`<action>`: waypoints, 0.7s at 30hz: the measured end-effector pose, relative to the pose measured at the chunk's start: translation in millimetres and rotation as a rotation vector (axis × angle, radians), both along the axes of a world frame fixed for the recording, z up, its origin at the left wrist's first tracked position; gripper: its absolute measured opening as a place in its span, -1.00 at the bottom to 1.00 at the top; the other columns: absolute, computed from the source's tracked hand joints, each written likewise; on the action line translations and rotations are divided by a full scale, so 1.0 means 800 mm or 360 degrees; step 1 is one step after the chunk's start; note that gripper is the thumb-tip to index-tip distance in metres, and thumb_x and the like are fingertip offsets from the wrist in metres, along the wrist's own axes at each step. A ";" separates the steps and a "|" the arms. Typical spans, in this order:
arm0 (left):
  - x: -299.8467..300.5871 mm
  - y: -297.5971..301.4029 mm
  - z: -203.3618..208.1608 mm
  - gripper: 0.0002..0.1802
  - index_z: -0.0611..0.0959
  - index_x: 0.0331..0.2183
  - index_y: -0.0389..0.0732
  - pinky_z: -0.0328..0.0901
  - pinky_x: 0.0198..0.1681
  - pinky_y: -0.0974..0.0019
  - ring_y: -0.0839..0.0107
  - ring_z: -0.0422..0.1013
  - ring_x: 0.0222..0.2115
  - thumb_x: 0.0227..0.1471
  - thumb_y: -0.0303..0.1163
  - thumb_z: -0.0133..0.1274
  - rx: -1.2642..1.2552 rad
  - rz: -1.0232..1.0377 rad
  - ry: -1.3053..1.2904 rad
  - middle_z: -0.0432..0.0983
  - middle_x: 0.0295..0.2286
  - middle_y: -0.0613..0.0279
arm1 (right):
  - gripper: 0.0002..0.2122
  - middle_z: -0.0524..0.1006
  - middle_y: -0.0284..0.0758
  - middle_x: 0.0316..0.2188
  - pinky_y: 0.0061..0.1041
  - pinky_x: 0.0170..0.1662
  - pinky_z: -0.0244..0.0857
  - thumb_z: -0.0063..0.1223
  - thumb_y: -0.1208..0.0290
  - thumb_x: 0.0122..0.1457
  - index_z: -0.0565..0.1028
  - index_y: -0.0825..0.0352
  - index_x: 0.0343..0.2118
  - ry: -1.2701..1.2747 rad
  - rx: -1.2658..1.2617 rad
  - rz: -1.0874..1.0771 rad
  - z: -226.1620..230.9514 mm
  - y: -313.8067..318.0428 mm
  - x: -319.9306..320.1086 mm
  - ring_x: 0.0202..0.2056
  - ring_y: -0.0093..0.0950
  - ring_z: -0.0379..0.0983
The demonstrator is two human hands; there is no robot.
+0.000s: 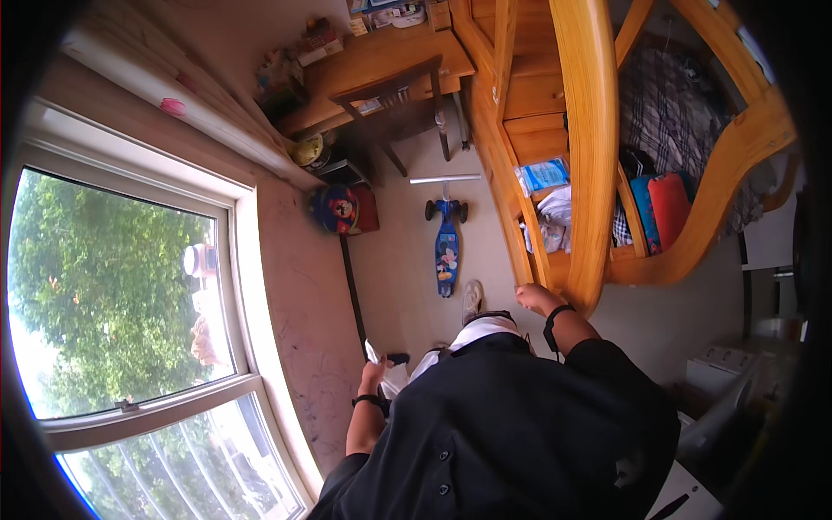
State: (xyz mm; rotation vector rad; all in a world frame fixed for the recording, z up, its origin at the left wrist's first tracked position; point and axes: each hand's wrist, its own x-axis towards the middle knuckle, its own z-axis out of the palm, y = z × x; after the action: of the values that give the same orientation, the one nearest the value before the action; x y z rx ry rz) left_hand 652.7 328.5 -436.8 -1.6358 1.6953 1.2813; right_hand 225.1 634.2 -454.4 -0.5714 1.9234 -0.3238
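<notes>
My left hand (373,374), at the lower left of centre, is closed round a white cloth or paper (371,351) that sticks up above the fingers. I cannot tell which of the two it is. My right hand (539,299) is curled into a fist beside the lower end of the wooden bunk bed frame (589,156). Its palm side is hidden, so what it holds, if anything, does not show. A blue kick scooter (446,247) with a cartoon figure on its deck stands on the floor ahead of my shoe (472,299).
A window (121,286) fills the left side. Farther off are a wooden chair (394,100) and a desk (373,61) with things on it. A round cartoon-print bag (338,208) lies by the wall. Shelves at the right hold folded clothes (555,208) and a blue packet (544,176).
</notes>
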 end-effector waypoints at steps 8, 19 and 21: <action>-0.053 -0.088 -0.017 -0.56 0.68 -0.37 0.09 0.29 -0.18 0.24 0.20 0.45 -0.27 0.06 0.08 -0.23 -0.0222 -0.0474 0.0221 0.57 -0.40 0.17 | -0.80 0.48 -0.33 -0.63 -0.57 -0.52 0.30 -0.06 0.33 0.07 0.49 0.35 -0.37 -0.0051 -0.0339 -0.0675 0.035 0.023 0.056 -0.63 -0.54 0.40; -0.068 -0.081 0.003 -0.39 0.61 -0.27 -0.19 0.29 -0.24 0.24 0.20 0.46 -0.26 -0.04 0.18 -0.11 -0.0384 -0.0426 0.0703 0.55 -0.38 0.04 | -0.77 0.56 -0.19 -0.41 -0.39 -0.33 0.39 -0.05 0.30 -0.02 0.54 0.34 -0.41 -0.0091 0.0061 0.0144 -0.015 0.118 0.240 -0.40 -0.36 0.54; -0.056 -0.057 -0.001 -0.38 0.61 -0.29 -0.20 0.29 -0.25 0.25 0.24 0.46 -0.27 -0.04 0.18 -0.10 -0.0281 -0.0612 0.0558 0.54 -0.39 0.05 | -0.76 0.55 -0.16 -0.39 -0.35 -0.30 0.38 -0.06 0.28 -0.01 0.53 0.34 -0.41 0.0013 -0.0074 0.0068 -0.008 0.113 0.263 -0.35 -0.30 0.52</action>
State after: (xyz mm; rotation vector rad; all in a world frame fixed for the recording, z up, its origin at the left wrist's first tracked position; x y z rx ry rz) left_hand 608.2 282.6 -437.8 -1.1322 2.2569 1.3039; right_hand 435.4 725.0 -460.6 -0.6445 1.9130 -0.3401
